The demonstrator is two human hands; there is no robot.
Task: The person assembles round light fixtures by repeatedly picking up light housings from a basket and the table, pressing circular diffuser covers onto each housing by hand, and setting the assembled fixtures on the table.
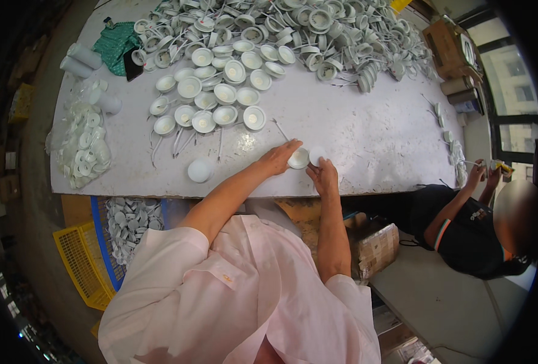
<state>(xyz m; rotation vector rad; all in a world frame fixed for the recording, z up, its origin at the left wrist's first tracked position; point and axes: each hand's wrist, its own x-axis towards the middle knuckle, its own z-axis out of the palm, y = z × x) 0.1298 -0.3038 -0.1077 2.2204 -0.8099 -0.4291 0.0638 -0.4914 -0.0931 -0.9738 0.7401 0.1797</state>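
Note:
Over the near part of the white table, my left hand is closed on the side of a small round white light housing, its open face up and a thin wire sticking out behind. Just to the right, my right hand grips a flat white disc between thumb and fingers, close beside the housing. Whether the two parts touch, I cannot tell. A stack of white discs sits on the table left of my left forearm. Beyond my hands stand rows of similar light housings, wires trailing.
A large heap of light housings covers the far side. At left lie a bag of white rings, white rolls, a green cloth and a phone. A blue crate is below; a co-worker handles something at right.

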